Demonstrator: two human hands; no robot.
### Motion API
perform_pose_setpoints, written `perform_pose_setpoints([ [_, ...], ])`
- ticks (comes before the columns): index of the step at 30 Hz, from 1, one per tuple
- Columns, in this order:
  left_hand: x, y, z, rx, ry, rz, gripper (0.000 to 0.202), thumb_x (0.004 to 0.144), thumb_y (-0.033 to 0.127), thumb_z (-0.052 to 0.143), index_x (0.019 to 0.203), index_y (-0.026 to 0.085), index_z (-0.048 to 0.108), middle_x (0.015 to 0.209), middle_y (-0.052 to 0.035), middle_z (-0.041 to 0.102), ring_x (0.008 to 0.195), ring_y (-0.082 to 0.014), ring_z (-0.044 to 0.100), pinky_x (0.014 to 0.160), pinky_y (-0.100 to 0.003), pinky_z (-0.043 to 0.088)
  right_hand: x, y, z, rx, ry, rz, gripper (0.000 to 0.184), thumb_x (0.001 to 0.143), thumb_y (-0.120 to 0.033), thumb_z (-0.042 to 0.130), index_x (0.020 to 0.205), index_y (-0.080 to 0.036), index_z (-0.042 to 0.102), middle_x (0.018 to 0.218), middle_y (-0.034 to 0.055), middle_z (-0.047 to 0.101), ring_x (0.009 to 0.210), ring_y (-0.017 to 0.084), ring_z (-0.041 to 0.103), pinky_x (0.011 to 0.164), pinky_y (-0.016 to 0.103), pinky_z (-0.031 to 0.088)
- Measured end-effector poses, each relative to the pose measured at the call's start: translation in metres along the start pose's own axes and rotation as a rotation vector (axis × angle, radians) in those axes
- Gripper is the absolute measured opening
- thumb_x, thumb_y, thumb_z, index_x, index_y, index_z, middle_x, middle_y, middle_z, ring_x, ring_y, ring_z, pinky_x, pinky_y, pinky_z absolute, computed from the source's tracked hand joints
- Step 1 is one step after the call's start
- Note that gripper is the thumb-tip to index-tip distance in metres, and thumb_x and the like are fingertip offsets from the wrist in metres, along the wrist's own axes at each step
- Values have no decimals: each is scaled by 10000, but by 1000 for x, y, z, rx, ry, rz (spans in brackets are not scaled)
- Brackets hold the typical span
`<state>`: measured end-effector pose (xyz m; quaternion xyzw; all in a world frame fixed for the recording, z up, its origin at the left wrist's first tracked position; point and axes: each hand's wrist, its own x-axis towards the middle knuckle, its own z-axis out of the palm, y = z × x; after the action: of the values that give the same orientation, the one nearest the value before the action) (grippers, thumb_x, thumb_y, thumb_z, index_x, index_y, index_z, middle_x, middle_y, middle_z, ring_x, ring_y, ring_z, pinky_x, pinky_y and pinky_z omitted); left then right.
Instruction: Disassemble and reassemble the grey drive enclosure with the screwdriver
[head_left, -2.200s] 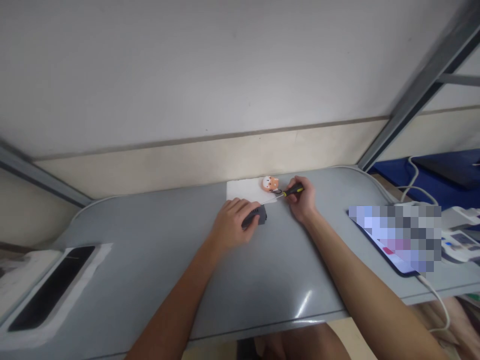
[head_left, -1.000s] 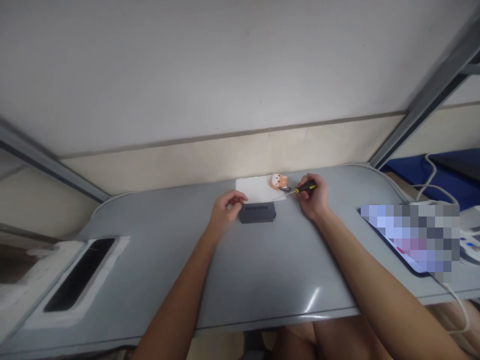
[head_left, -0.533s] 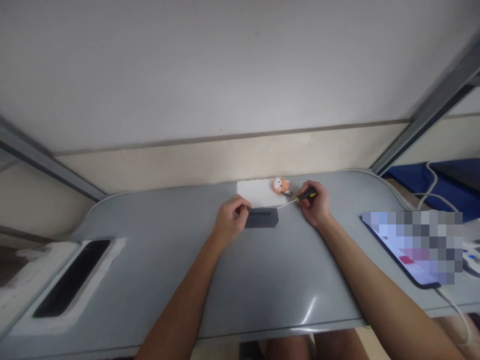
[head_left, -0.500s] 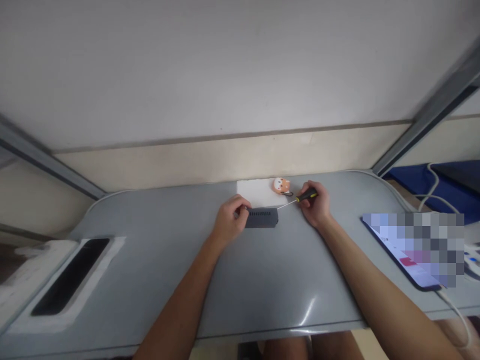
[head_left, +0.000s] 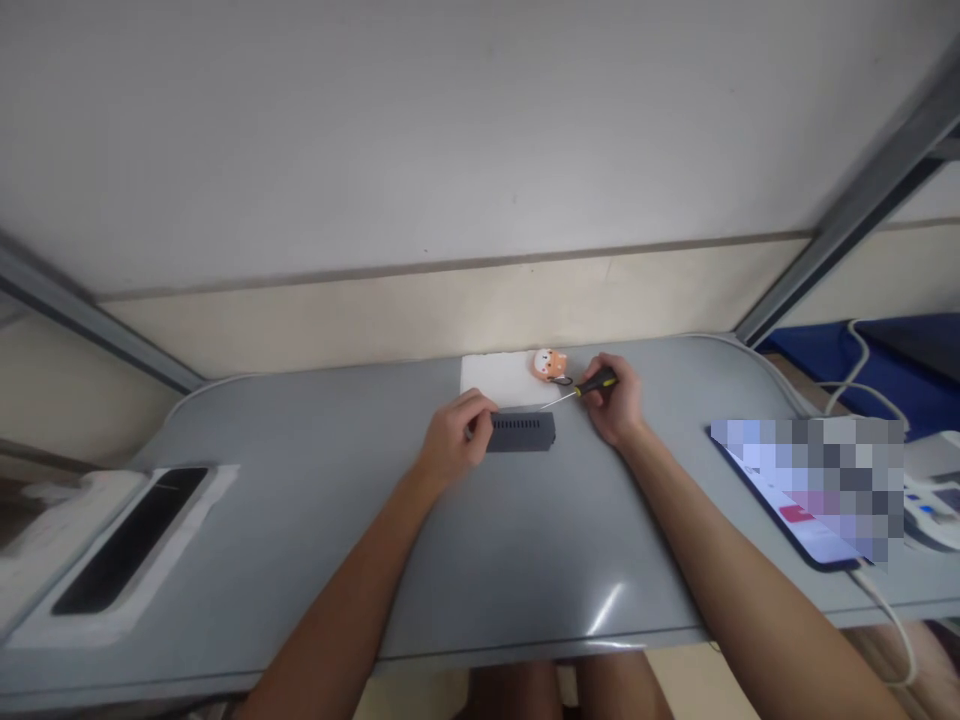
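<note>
Pinches a dark slotted box (head_left: 523,434) at the left end with the left hand (head_left: 454,440); grips 1 screwdriver (head_left: 598,382) in the right hand (head_left: 618,408), apart from the left. Aims it at the box's far edge, with contact unclear; best done with a firm pinch and light, steady pressure. Rests the box on a grey desk (head_left: 300,560), just before 1 white paper sheet (head_left: 491,378) and an orange-and-white trinket (head_left: 550,365).

Bare table (head_left: 540,540) stretches between your forearms (head_left: 360,560); an orange figurine (head_left: 553,367) and the wall (head_left: 420,312) block passage beyond your screwdriver (head_left: 598,381).
</note>
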<state>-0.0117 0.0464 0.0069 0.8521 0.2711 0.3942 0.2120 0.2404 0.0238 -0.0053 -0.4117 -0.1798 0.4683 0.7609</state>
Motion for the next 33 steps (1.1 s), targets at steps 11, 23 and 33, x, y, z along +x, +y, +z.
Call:
perform_pose_setpoints([
  [11, -3, 8, -1, 0, -92, 43, 166, 998, 324, 549, 1051, 195, 639, 929, -50, 646, 828, -180, 606, 762, -321, 502, -1, -2, 0, -3, -6, -3, 258, 740, -333, 646, 562, -188, 528, 529, -40, 491, 364, 39, 288, 328, 208, 201],
  [23, -10, 13, 7, -29, -195, -9, 348, 885, 173, 545, 1231, 204, 528, 1154, -86, 659, 1014, -231, 639, 914, -366, 515, 7, -9, -10, -221, 236, -256, 358, 794, -460, 609, 554, -205, 535, 556, -24, 463, 506, 98, 439, 411, 215, 300],
  [33, -2, -8, 13, -135, -188, -244, 242, 1015, 328, 498, 1179, 205, 627, 1142, -66, 700, 1043, -224, 654, 942, -362, 517, -10, -36, -7, -334, 329, -610, 415, 880, -407, 530, 515, -209, 539, 519, -13, 451, 489, 119, 427, 451, 257, 285],
])
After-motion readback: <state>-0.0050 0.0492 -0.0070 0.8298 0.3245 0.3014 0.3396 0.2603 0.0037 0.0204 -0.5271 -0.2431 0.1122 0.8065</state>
